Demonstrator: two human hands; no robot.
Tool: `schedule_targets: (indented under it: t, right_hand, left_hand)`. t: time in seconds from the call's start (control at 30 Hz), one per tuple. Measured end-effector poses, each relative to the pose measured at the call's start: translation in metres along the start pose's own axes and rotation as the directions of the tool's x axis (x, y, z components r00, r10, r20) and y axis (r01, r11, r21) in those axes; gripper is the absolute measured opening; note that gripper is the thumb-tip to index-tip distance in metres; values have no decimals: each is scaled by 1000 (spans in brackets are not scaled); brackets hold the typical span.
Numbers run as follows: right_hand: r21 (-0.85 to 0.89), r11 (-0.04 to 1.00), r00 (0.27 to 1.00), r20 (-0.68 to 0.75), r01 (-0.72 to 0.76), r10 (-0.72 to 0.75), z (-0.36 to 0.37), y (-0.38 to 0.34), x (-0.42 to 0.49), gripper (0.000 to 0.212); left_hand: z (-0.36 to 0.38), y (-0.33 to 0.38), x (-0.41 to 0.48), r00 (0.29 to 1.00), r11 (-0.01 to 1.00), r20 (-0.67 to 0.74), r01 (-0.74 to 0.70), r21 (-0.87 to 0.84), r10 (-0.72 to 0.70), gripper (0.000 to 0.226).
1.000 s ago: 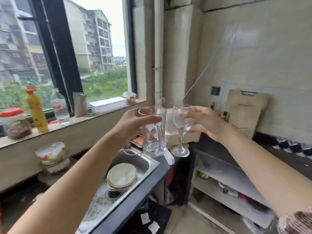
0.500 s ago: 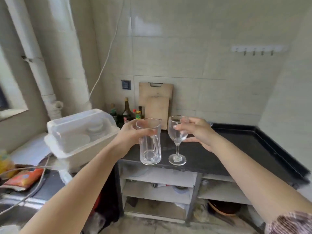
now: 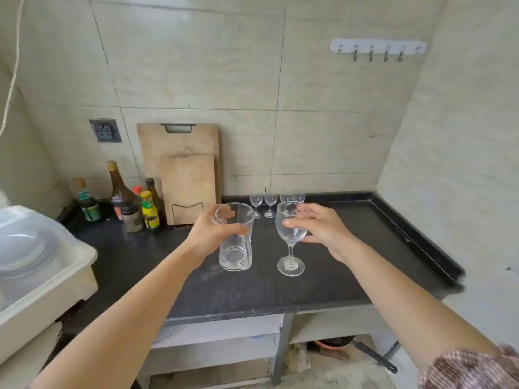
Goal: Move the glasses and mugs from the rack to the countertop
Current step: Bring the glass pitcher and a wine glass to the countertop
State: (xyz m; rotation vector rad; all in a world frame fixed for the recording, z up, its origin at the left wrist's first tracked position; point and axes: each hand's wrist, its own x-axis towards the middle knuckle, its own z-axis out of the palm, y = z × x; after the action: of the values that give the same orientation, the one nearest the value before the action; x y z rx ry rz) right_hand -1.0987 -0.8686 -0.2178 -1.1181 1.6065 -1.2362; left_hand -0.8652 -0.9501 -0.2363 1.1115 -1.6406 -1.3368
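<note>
My left hand [image 3: 213, 234] grips a clear glass mug [image 3: 236, 248] around its upper half, held above the black countertop [image 3: 351, 248]. My right hand [image 3: 323, 228] holds a wine glass [image 3: 290, 242] by its bowl, just right of the mug; whether either base touches the counter I cannot tell. Several small wine glasses [image 3: 269, 203] stand at the back of the counter by the wall. The white dish rack [image 3: 36, 273] with a clear lid sits at the left edge.
Sauce and oil bottles [image 3: 132, 203] cluster at the back left of the counter. Two wooden cutting boards [image 3: 185, 175] lean on the tiled wall. A hook rail [image 3: 377, 47] hangs high right. Open shelves [image 3: 219, 341] lie under the counter; a raised rim edges its right side.
The view has swung right from the window and sink to face the countertop. Both hands carried the mug and wine glass along and now hold them lower over the counter's middle.
</note>
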Motion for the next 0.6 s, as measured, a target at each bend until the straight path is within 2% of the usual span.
schedule_targets:
  t: [0.3,0.6]
  right_hand:
    - [-73,996,999,-7,-47,47,-47,45,145,68]
    - [-183,979,988,105,-91,112,-75,99,303,74]
  left_hand:
    - [65,-54,145,996,996,-1,93,-6,-93,82]
    - [117,-115,291,979,949,-81,202,241,-188,75]
